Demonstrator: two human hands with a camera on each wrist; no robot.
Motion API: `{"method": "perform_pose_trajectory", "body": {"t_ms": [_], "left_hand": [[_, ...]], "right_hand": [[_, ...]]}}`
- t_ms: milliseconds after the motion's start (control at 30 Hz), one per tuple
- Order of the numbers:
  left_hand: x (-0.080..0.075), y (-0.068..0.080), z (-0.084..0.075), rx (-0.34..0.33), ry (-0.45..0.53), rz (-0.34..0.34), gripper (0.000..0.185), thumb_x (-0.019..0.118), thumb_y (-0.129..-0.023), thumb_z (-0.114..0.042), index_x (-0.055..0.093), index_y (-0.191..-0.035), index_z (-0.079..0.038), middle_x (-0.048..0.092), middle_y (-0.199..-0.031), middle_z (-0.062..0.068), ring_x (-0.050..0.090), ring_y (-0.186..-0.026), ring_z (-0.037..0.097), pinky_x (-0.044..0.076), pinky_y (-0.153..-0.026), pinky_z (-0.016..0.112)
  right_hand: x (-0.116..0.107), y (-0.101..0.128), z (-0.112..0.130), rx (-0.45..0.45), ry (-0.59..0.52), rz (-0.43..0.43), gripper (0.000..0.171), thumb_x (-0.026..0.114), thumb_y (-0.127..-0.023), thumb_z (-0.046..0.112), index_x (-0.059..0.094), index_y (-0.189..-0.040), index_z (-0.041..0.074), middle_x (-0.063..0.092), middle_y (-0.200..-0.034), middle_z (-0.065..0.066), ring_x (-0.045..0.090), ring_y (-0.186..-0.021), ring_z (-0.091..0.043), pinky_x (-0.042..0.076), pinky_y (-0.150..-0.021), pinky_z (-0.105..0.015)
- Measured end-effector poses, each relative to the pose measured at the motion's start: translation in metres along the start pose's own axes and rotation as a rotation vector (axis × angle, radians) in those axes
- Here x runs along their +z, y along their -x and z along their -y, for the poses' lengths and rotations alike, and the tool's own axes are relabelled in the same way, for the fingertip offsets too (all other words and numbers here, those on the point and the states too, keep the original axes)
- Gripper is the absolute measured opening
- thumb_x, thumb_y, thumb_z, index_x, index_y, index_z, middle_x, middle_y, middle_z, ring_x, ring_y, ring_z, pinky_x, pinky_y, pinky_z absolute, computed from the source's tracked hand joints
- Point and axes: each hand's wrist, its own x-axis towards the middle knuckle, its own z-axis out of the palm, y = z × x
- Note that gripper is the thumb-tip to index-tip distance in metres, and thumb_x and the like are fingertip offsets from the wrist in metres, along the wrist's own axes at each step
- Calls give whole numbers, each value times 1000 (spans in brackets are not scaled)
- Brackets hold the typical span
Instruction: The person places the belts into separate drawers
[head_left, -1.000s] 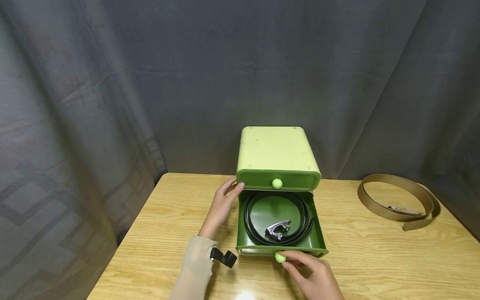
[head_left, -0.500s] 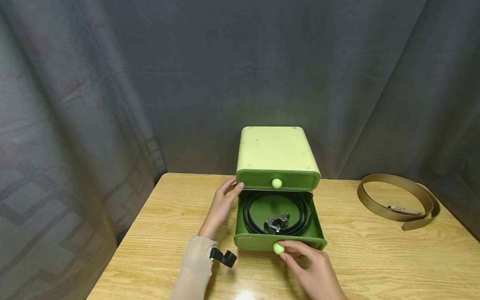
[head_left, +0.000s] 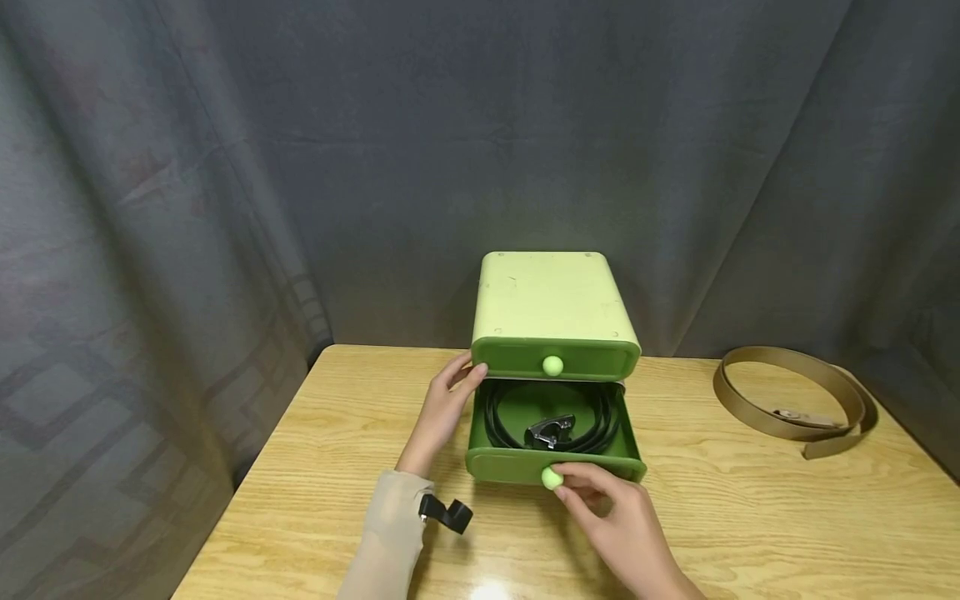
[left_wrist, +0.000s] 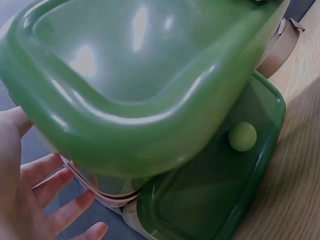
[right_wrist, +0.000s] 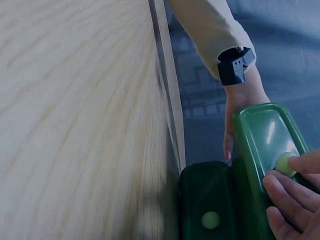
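My right hand [head_left: 626,521] pinches the light-green round knob [head_left: 552,477] of a pulled-out green drawer [head_left: 502,467]. Inside that drawer lies a coiled black strap [head_left: 491,417] with a silver, buckle-like metal piece [head_left: 551,432]. The drawer belongs to a small cabinet [head_left: 551,292] with a pale yellow-green top. At the cabinet's left side rests my left hand [head_left: 442,408], its thumb at the front corner of the upper drawer front [head_left: 592,360]. In the left wrist view the fingers [left_wrist: 72,212] are spread and fairly straight beside the cabinet.
A coiled brown belt [head_left: 791,354] lies at the right of the wooden table [head_left: 750,517]. Grey curtains [head_left: 375,167] hang behind and at the left. In the right wrist view another green drawer front [right_wrist: 205,190] with a round knob stands close to the table.
My right hand has moved away from me, and the drawer has slid partway into the cabinet with its black strap. My left hand has stayed at the cabinet's side.
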Motion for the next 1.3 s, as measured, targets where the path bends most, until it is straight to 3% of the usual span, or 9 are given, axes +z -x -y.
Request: {"method": "perform_pose_trajectory", "body": {"t_ms": [1300], "left_hand": [[0, -1, 3, -3, 17, 7, 52, 62, -98, -37, 53, -145, -14, 48, -148, 7, 46, -133, 30, 36, -109, 51]], "right_hand": [[10, -30, -19, 81, 29, -40, 31, 81, -79, -2, 76, -100, 20, 71, -83, 16, 66, -75, -4, 56, -68, -30]]}}
